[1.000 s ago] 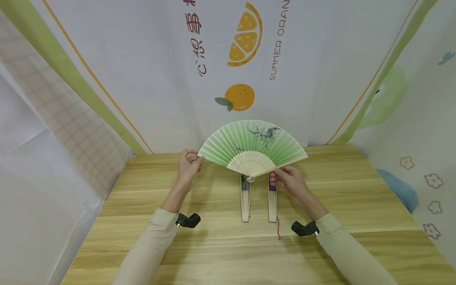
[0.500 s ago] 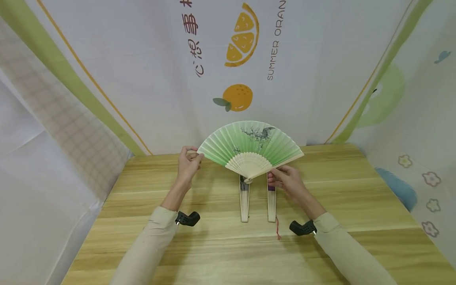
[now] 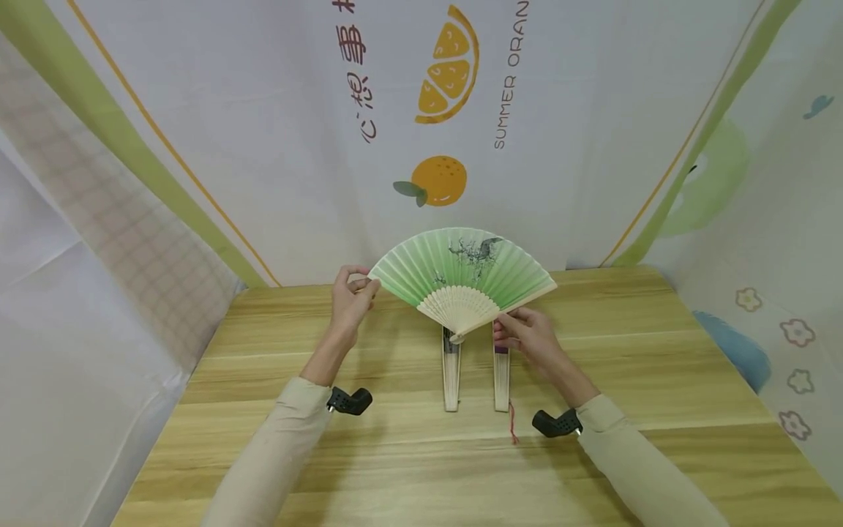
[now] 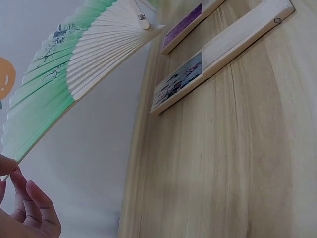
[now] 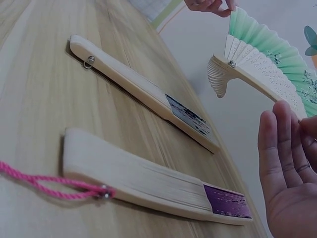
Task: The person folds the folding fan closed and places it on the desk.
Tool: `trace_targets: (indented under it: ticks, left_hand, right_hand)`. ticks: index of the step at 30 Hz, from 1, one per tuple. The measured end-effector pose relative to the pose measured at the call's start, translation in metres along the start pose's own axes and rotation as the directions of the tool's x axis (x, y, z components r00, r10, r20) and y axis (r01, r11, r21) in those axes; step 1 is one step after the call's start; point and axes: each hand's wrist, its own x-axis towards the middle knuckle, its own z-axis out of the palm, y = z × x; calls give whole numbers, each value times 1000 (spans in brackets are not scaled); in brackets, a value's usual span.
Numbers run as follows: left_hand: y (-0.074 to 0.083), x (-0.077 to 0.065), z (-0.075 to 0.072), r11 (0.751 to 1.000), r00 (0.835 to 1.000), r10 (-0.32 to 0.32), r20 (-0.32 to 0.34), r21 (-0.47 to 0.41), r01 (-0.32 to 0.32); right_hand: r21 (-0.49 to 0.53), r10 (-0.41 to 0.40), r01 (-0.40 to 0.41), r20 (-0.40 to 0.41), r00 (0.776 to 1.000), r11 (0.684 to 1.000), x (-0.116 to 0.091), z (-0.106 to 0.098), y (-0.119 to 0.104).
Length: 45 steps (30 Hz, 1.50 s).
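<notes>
A green folding fan (image 3: 461, 267) with a dark branch print and pale ribs is spread wide above the table's far part. My left hand (image 3: 352, 300) pinches the tip of its left edge; the left wrist view shows thumb and finger meeting there. At the fan's right guard, my right hand (image 3: 530, 333) pinches the stick between thumb and finger, other fingers extended. Two folded fans lie side by side below it: one with a dark printed leaf (image 5: 190, 116), the other with a purple leaf (image 5: 225, 201) and a pink cord. In the head view the spread fan hides their far ends.
The wooden table (image 3: 408, 468) reaches back to a hanging white cloth (image 3: 546, 183) printed with oranges. Pale cloths also hang at both sides. A black camera mount sits on each wrist, over the beige sleeves.
The spread fan has shifted slightly left and down in the head view, still held by both hands. Its right end has come a little inward. Both folded fans stay put on the table.
</notes>
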Motion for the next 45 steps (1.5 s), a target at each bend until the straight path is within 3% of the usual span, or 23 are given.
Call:
trace_targets:
  ticks: [19,45]
  left_hand:
    - [5,6,11,999,1000,17,15,-45,-16]
    - [9,6,32,998,997,57,56,-34,-55]
  right_hand:
    - [-25,-25,25,21,999,999,6,5,-4]
    - [-103,-27,28,12,1000,994,5,15,-8]
